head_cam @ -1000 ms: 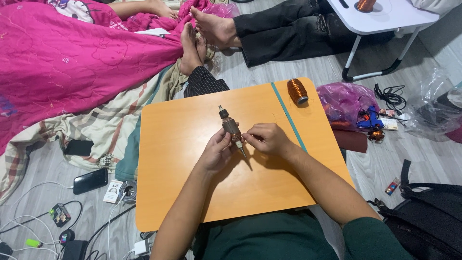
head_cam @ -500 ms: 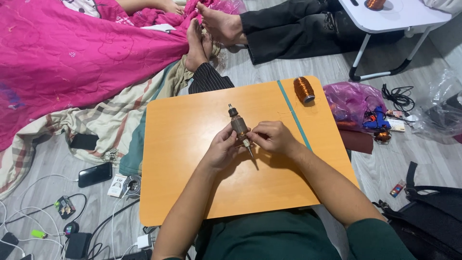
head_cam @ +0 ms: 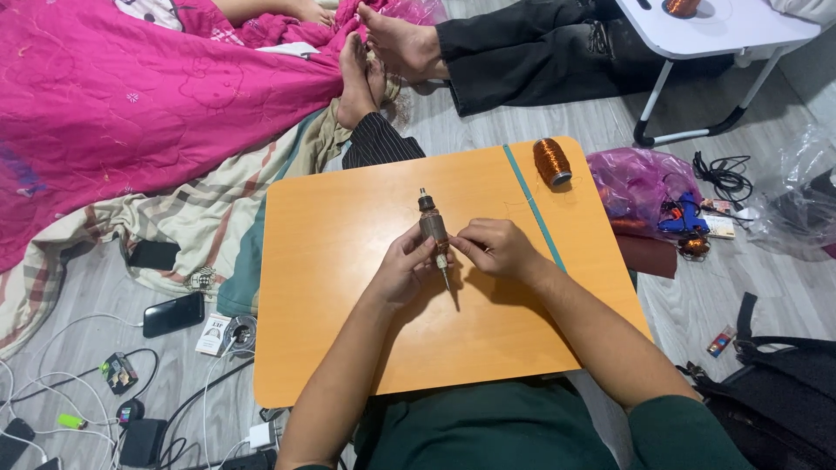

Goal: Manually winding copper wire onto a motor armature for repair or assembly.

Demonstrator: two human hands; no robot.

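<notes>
Left hand (head_cam: pixel 402 265): grip pinching the lower part of a small motor armature, a dark brown wound core on a thin steel shaft (head_cam: pixel 433 231), fingers curled about its side so that it stands steady. Right hand (head_cam: pixel 492 248): grip pressed together at the fingertips, meeting the same armature just below the core; whether something fine, such as a wire, lies between those fingertips cannot be told. The armature is held slightly above the orange rectangular wooden counter (head_cam: pixel 331 261), near its middle, shaft roughly in line with the forearms and one end pointing away from the person, which keeps the core in plain sight of the wearer.

A spool of copper-coloured wire (head_cam: pixel 552 162) stands on the counter's far right corner, just beyond a teal strip (head_cam: pixel 533 209) running along that side, within reach yet well apart from the hands.

Beyond the counter, another person's bare feet (head_cam: pixel 392 43) rest on the floor beside a pink quilt (head_cam: pixel 131 104).
</notes>
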